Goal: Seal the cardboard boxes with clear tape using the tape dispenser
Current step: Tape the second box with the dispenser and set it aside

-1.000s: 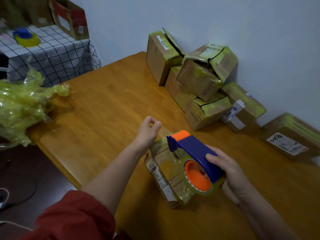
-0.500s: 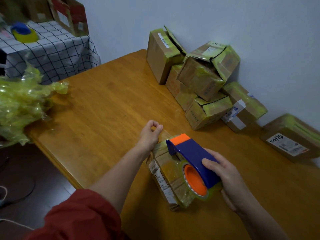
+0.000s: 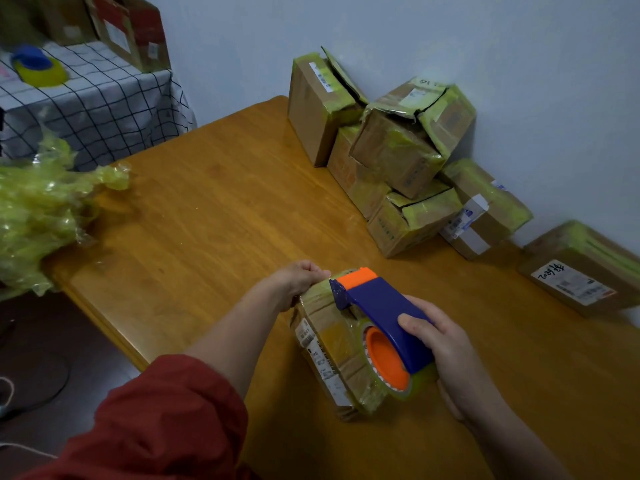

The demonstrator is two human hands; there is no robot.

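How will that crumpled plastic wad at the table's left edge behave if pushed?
The wad is thin, crinkled film: probably floppy and very light. Its glossy folds may cling, not slide. It seems to overhang the table edge, so a push could drop it.

Left hand (image 3: pixel 298 280) has lowered onto the box (image 3: pixel 334 341) (now beside the dispenser (image 3: pixel 381 303))

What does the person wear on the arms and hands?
A loose dark red sleeve covers the left upper arm and bunches near the elbow; the forearm below is bare. The right forearm is bare, with no sleeve in view. Neither left hand nor right hand wears a glove, ring or watch that I can see.
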